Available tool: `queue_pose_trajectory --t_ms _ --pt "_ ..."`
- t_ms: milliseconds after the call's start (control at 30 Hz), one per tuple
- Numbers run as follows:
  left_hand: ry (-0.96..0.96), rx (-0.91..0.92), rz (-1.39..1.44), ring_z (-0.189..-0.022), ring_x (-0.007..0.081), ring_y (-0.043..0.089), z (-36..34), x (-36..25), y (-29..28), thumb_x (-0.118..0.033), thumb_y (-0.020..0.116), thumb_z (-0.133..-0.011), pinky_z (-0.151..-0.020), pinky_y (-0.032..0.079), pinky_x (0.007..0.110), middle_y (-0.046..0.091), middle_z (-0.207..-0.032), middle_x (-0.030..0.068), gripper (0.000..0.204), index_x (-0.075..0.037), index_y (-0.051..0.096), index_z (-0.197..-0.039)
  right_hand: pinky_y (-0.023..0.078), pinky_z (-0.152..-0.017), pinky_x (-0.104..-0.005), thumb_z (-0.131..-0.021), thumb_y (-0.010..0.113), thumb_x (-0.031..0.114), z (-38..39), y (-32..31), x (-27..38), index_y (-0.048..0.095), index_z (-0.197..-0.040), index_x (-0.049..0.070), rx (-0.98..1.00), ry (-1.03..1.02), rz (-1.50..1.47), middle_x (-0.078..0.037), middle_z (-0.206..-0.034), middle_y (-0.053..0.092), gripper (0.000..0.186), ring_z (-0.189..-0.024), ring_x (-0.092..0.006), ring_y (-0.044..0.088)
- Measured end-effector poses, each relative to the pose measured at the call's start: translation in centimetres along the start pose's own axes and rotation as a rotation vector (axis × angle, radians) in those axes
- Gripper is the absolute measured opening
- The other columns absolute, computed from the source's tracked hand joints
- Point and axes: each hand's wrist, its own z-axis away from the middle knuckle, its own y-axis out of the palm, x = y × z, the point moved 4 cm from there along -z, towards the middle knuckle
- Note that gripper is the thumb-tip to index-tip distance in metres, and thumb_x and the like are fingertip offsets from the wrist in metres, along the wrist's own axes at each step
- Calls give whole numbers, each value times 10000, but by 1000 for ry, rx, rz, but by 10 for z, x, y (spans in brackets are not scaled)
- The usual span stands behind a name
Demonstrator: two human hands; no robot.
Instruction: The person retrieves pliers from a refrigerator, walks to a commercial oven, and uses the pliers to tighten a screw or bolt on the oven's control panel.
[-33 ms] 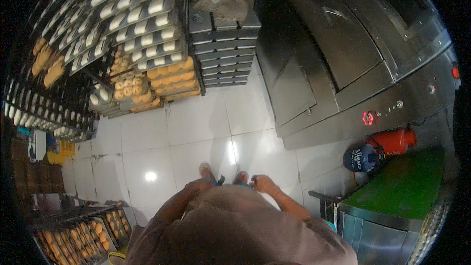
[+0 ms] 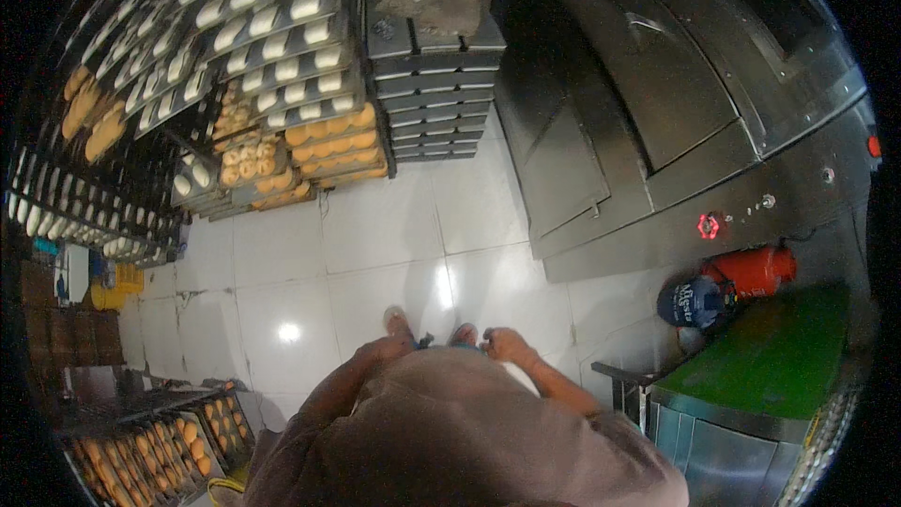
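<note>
Both of my hands are at the front of my waist, over a brownish shirt (image 2: 441, 422). At the left, my left hand (image 2: 387, 348) is bent in toward the body, with its fingers mostly hidden. A small dark piece (image 2: 424, 341), perhaps a strap or cloth, shows beside its fingertips. My right hand (image 2: 508, 345) is held apart from it with its fingers curled in; whatever they hold, if anything, cannot be made out. Below the hands, my feet in sandals stand on white floor tiles (image 2: 375, 272).
Tall racks of trays with pale dough pieces (image 2: 306, 6) and browned buns (image 2: 328, 136) stand far left. Stacked dark pans (image 2: 436, 108) adjoin them. A large metal oven (image 2: 601, 160) fills the far right, near a red cylinder (image 2: 751, 272) and green-topped counter (image 2: 760, 357). Bun trays (image 2: 141, 455) sit near left.
The view has shifted slightly, so the racks and pans sit a little farther right. My right hand is marginally higher; both hands stay at the waist.
</note>
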Motion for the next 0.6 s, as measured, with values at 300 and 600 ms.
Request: queue_pose_trajectory --t_ms 300,600 --pt "100 -42 -33 -1235 305 503 4 60 -45 -522 334 -967 -1053 365 407 501 -1384 123 532 -211 503 -1363 509 -793 -467 -867 578 317 -45 -49 102 649 -974 8 -174 -240 -85 -223 -896 667 335 -876 -403 641" --pt "268 88 -504 -1125 318 580 -44 95 -77 -422 407 -972 -951 451 424 597 -1259 149 477 -100 550 -1294 505 -807 -476 -869 578 319 -77 -51 91 652 -993 -16 -96 -90 -134 -262 -885 655 365 -888 -409 641"
